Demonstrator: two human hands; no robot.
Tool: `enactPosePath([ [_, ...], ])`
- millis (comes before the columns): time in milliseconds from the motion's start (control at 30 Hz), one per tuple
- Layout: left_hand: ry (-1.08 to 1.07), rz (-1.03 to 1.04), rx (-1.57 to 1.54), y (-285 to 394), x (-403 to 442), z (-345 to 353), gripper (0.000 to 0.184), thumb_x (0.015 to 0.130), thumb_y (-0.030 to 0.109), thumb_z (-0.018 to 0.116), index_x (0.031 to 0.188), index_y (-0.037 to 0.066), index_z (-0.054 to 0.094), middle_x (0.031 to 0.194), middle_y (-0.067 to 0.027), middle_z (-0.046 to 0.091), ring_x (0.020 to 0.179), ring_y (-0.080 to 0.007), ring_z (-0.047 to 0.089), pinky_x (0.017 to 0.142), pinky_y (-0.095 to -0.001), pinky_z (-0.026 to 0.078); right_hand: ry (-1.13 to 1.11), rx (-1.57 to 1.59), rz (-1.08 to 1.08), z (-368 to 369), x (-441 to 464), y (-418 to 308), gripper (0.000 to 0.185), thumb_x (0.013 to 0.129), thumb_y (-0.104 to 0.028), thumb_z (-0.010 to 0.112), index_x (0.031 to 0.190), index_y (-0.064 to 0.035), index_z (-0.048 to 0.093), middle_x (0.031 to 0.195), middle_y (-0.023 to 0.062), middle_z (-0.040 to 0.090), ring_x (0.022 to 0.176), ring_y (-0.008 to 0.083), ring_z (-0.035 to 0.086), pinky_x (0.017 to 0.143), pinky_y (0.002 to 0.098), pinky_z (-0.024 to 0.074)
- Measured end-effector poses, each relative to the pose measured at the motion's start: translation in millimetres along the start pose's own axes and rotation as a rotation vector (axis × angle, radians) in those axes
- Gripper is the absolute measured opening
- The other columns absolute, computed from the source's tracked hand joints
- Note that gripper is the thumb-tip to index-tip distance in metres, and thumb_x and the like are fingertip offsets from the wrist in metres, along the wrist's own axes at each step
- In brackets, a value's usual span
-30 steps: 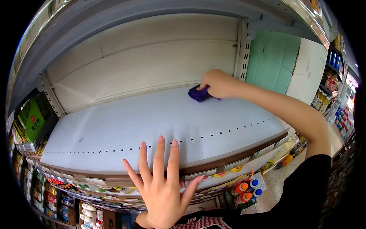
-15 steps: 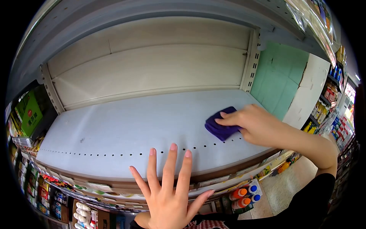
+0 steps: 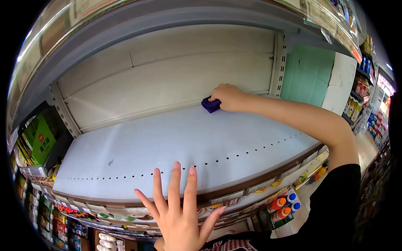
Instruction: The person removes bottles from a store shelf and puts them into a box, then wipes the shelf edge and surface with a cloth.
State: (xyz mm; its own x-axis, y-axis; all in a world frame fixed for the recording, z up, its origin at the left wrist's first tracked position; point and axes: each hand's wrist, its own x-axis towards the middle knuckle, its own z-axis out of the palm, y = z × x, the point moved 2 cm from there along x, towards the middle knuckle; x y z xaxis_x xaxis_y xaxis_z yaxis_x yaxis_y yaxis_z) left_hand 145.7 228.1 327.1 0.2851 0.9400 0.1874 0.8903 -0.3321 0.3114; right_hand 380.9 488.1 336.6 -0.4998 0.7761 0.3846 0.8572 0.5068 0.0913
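A folded dark purple cloth [image 3: 210,104] is gripped in my right hand [image 3: 228,98], at the rear of a pale shelf board [image 3: 138,146], close to the back panel [image 3: 167,71]. My fingers wrap its right side, and the arm reaches in from the right. My left hand [image 3: 180,213] is spread with the fingers pointing up, in front of the shelf's front edge; its fingertips overlap the board near the row of small holes. Whether they touch the board I cannot tell. That hand holds nothing. A small dark mark [image 3: 110,162] shows on the board's left part.
A green box [image 3: 43,140] stands on the neighbouring shelf at left. Bottles with orange and blue caps [image 3: 281,208] are low at right. White bottles [image 3: 106,241] sit in a carton below. Another shelf [image 3: 201,14] hangs overhead, and a slotted upright [image 3: 279,65] rises at the right.
Half a second ago the cloth was near the front right of the board; my right hand has carried it back and left to the rear. My left hand remains spread near the front edge.
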Motion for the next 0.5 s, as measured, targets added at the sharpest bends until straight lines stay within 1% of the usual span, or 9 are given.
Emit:
enactPosePath([
  [33,-0.004,0.007,-0.001,-4,-2,-2,0.077,0.08,0.052,0.067,0.142,0.011,0.044,0.149,-0.0133,0.036,0.141,-0.0433,0.02,0.107,-0.0702,-0.003,0.043,-0.006,-0.028,-7,-3,-9,0.032,0.068,0.004,0.06,0.096,-0.0044,0.072,0.095,0.0195,0.068,0.092,0.0359,0.064,0.078,0.0434,0.0521],
  [67,-0.008,0.019,-0.01,-8,-2,-3,0.077,0.08,0.052,0.067,0.142,0.011,0.044,0.149,-0.0134,0.036,0.141,-0.0432,0.02,0.107,-0.0701,-0.003,-0.086,0.012,0.004,-11,-9,-16,0.037,0.068,0.005,0.059,0.101,-0.0042,0.071,0.097,0.0193,0.068,0.096,0.0353,0.062,0.082,0.0433,0.0499],
  [100,-0.008,0.031,-0.019,-13,-3,-6,0.077,0.08,0.052,0.066,0.142,0.011,0.044,0.149,-0.0135,0.036,0.141,-0.0431,0.02,0.107,-0.07,-0.002,-0.213,0.027,0.034,-30,-20,-40,0.043,0.067,0.006,0.058,0.107,-0.0039,0.07,0.1,0.0191,0.067,0.099,0.0347,0.061,0.087,0.0432,0.0477],
  [167,-0.007,0.049,-0.032,-23,-5,-10,0.077,0.08,0.052,0.066,0.142,0.011,0.044,0.149,-0.0136,0.036,0.141,-0.0429,0.02,0.107,-0.0698,-0.002,-0.298,0.028,0.01,-54,-46,-80,0.045,0.067,0.005,0.059,0.11,-0.0035,0.069,0.099,0.0193,0.068,0.091,0.0363,0.064,0.084,0.0439,0.0492],
  [233,-0.003,0.067,-0.044,-35,-5,-14,0.077,0.08,0.052,0.066,0.142,0.01,0.044,0.149,-0.0138,0.036,0.141,-0.0427,0.021,0.108,-0.0696,-0.002,-0.265,0.058,-0.113,-78,-77,-119,0.034,0.063,0.001,0.061,0.096,0.0007,0.069,0.08,0.0234,0.066,0.079,0.0398,0.065,0.074,0.0458,0.0524],
  [300,0.003,0.086,-0.054,-47,-4,-17,0.077,0.081,0.052,0.065,0.142,0.01,0.043,0.149,-0.014,0.036,0.141,-0.0425,0.021,0.108,-0.0694,-0.002,-0.384,0.066,-0.11,-102,-96,-157,0.039,0.065,0.002,0.06,0.103,0.003,0.067,0.083,0.0238,0.066,0.079,0.0402,0.065,0.075,0.0459,0.0528],
  [367,-0.002,0.098,-0.068,-57,-5,-19,0.077,0.081,0.052,0.065,0.142,0.01,0.043,0.148,-0.0142,0.036,0.141,-0.0423,0.021,0.108,-0.0692,-0.002,-0.426,0.038,-0.123,-107,-100,-172,0.041,0.067,0.002,0.059,0.108,0.0037,0.065,0.088,0.0233,0.067,0.081,0.0395,0.065,0.076,0.0459,0.0528],
  [400,-0.01,0.101,-0.074,-62,-6,-20,0.077,0.081,0.052,0.065,0.142,0.01,0.043,0.148,-0.0143,0.036,0.141,-0.0421,0.021,0.108,-0.0691,-0.002,-0.4,0.035,-0.126,-102,-97,-171,0.042,0.068,0.002,0.06,0.109,0.0011,0.066,0.09,0.0216,0.067,0.084,0.0383,0.065,0.076,0.046,0.0521],
  [500,0.002,0.099,-0.051,-73,-8,-23,0.077,0.081,0.052,0.065,0.142,0.01,0.043,0.148,-0.0145,0.036,0.141,-0.0422,0.022,0.108,-0.0696,-0.001,-0.192,0.014,-0.148,-71,-72,-155,0.042,0.069,0.002,0.061,0.11,-0.0018,0.066,0.091,0.0212,0.067,0.087,0.0376,0.065,0.075,0.046,0.0513],
])
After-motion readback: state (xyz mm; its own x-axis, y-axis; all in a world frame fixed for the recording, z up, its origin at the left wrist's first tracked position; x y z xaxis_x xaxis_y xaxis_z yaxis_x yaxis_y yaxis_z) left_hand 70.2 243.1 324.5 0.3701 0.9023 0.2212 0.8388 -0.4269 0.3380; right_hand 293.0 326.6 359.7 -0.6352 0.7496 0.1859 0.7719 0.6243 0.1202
